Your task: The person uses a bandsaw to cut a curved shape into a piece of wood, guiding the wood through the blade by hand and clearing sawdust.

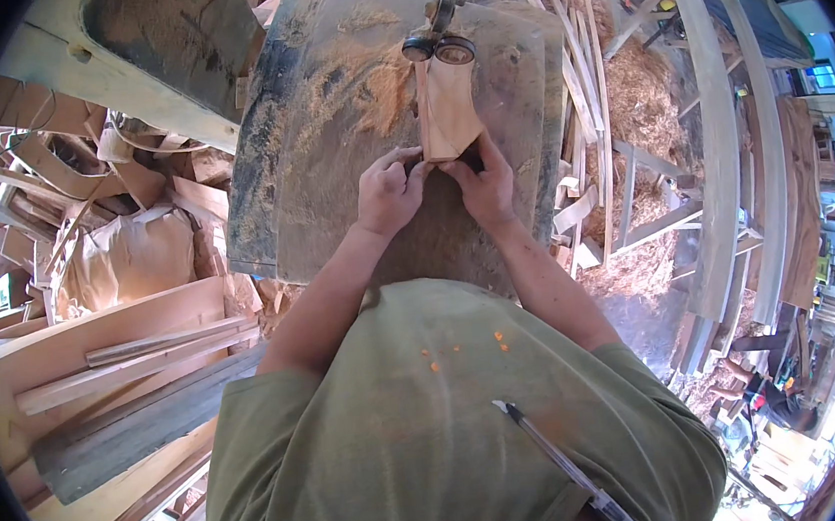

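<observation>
A pale block of wood (pixel 450 102) with one curved side lies on a dusty saw table (pixel 311 195). At its near left corner, my left hand (pixel 391 193) is closed, thumb and fingertips pressed to the wood. My right hand (pixel 483 182) grips the near right corner, its fingers partly hidden behind the block's end. The far end of the block sits beneath the saw's guide (pixel 440 45), which has two dark round wheels. I cannot make out the blade itself.
Sawdust (pixel 383 93) lies left of the block. The saw's frame (pixel 124 78) rises at the far left. Boards (pixel 136 363) and offcuts are stacked on the left; long strips (pixel 592 73), wood shavings (pixel 650 118) and long planks (pixel 714 152) lie to the right. Other people are at the far right.
</observation>
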Tool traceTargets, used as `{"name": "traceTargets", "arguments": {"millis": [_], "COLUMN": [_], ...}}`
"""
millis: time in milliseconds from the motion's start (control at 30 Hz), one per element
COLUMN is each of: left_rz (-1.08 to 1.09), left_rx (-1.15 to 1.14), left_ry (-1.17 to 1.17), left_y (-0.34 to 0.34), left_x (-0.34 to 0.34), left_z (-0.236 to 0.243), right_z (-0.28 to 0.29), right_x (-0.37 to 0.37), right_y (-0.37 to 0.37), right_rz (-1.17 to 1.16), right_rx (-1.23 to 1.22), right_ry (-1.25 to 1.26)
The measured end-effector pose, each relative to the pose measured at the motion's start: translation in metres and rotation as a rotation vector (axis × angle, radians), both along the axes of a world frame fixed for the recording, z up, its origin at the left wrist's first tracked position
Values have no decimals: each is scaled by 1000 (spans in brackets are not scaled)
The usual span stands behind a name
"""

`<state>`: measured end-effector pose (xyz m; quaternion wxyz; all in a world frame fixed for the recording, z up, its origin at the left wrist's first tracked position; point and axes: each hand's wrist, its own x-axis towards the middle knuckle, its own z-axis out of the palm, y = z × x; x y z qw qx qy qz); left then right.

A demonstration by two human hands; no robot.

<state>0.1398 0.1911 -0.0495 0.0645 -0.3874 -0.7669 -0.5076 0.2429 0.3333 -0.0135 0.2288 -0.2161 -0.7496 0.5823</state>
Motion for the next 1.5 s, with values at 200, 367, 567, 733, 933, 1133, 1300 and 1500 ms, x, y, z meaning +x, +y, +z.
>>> {"name": "traceTargets", "arguments": {"millis": [200,367,567,733,933,1133,1300,1500], "left_rz": [33,50,11,-30,-11,10,5,7], "left_rx": [-11,-33,-62,-45,-97,-125,-138,-124], "left_ry": [-123,-100,41,-20,-85,-112,-152,-169], "left_y": [5,3,3,2,2,3,2,3], "left_x": [2,3,0,-3,0,1,2,2], "left_z": [0,4,5,0,2,5,12,9], "right_z": [-2,-16,-15,-4,3,-3,-6,-10], "right_x": [-3,-3,-6,-7,-7,-8,-8,-8], "right_y": [-1,-1,-12,-15,-13,-12,-12,-11], "right_rz": [-5,-7,-84,-101,-62,-68,-86,-93], "right_rx": [-70,-66,-37,120,148,209,263,277], "right_ry": [33,75,62,-4,53,55,28,1]}}
